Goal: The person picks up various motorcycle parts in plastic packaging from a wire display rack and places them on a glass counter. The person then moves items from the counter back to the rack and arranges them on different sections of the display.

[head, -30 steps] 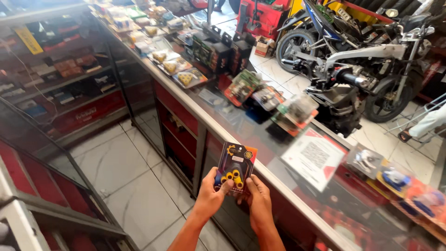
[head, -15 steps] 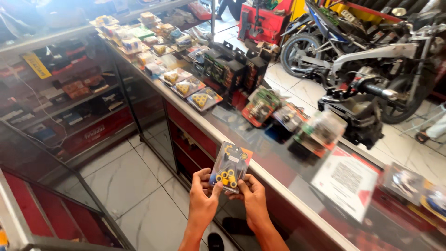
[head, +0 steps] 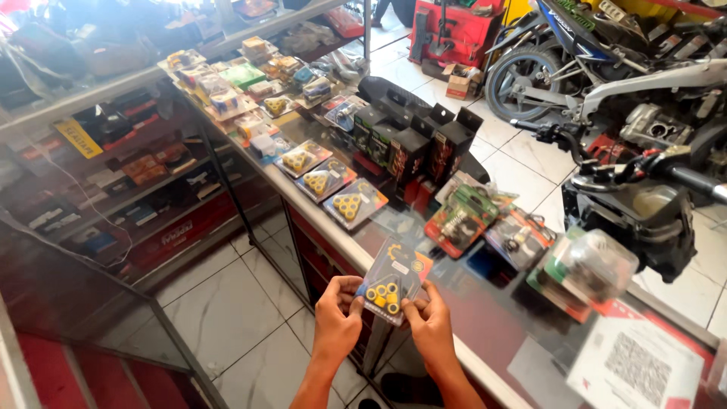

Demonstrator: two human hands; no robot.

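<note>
Pinching the near corners of a light, stiff blister pack [head: 391, 280], left hand [head: 337, 322] and right hand [head: 429, 327] grip its edges above the glass counter [head: 485, 318].

Dark blister pack [head: 391, 282], yellow rollers; similar, perhaps, on counter [head: 354, 203]
</note>
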